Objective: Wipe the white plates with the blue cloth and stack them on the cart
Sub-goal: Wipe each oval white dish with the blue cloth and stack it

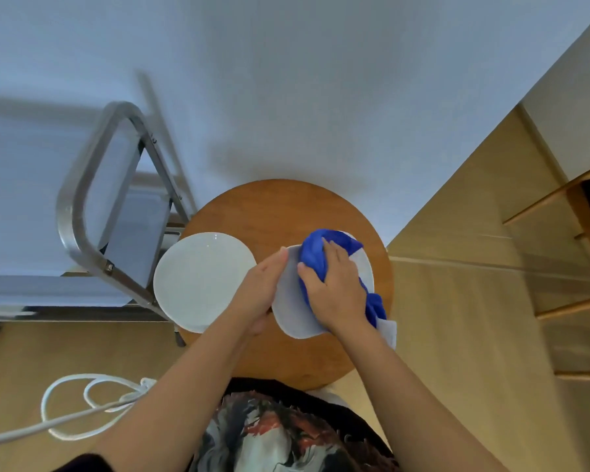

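1. Your left hand (264, 287) grips the left rim of a white plate (292, 315) just right of the frame's centre, thumb on top and fingers curled under the edge.
2. Your right hand (334, 284) presses a bunched blue cloth (315, 248) onto that plate's face, fingers curled over the cloth; a tail of cloth hangs off past the wrist at lower right.
3. The held plate is tilted, its near rim lifted toward you and its far rim toward the upper right, above a round wooden table (273, 206).
4. A second plate (201, 281) lies flat at the table's left edge, its left part overhanging the rim; it sits just beside your left hand.
5. A metal cart (82, 199) stands at the left of the frame, its handle frame close against the table and the second plate, so room on that side is tight.
6. Bare tabletop shows beyond the plates toward the top of the frame, and below your hands toward you.
7. A white cord (92, 396) loops on the floor at lower left; wooden chair legs (559, 195) cross the right edge.
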`<move>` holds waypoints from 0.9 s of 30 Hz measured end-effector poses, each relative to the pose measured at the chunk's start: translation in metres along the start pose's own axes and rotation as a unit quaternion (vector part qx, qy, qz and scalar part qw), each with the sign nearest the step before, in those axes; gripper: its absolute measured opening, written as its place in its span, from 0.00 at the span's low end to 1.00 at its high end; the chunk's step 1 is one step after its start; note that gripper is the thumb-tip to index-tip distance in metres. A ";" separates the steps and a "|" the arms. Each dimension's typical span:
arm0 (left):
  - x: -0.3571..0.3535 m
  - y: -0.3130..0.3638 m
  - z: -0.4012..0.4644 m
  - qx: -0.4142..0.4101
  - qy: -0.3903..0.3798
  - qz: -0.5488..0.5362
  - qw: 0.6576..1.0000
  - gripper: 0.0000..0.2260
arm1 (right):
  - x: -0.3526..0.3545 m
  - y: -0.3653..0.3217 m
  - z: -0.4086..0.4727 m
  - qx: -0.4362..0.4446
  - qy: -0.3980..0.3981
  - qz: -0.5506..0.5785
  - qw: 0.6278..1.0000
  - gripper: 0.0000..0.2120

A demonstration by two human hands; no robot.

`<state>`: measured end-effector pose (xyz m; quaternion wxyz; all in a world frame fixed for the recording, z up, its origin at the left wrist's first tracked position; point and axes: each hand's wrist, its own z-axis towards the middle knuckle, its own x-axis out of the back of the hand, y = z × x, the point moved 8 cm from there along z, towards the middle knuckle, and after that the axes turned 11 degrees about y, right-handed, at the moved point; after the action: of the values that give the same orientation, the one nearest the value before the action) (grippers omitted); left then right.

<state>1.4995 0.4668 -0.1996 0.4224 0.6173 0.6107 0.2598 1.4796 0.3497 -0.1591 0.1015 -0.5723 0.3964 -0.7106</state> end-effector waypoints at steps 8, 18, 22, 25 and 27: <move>0.020 -0.059 0.013 0.069 0.146 -0.019 0.987 0.16 | -0.050 0.020 -0.069 0.167 -0.241 -0.048 0.955 0.24; 0.065 -0.140 0.030 0.162 0.128 0.016 0.978 0.21 | -0.045 0.141 -0.045 0.025 -0.360 -0.114 0.926 0.09; 0.066 -0.182 0.033 0.224 0.145 0.011 0.964 0.30 | -0.031 0.162 -0.018 -0.049 -0.257 -0.028 0.965 0.06; 0.074 -0.207 0.034 0.258 0.163 0.004 0.952 0.32 | -0.030 0.176 -0.005 -0.093 -0.203 0.024 0.974 0.03; 0.082 -0.220 0.035 0.279 0.185 -0.005 0.942 0.28 | -0.033 0.181 0.000 -0.107 -0.185 0.047 0.976 0.04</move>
<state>1.4216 0.5171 -0.4179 0.1145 0.6484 0.7292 0.1861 1.4345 0.2487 -0.3061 0.1448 -0.6821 0.4711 -0.5402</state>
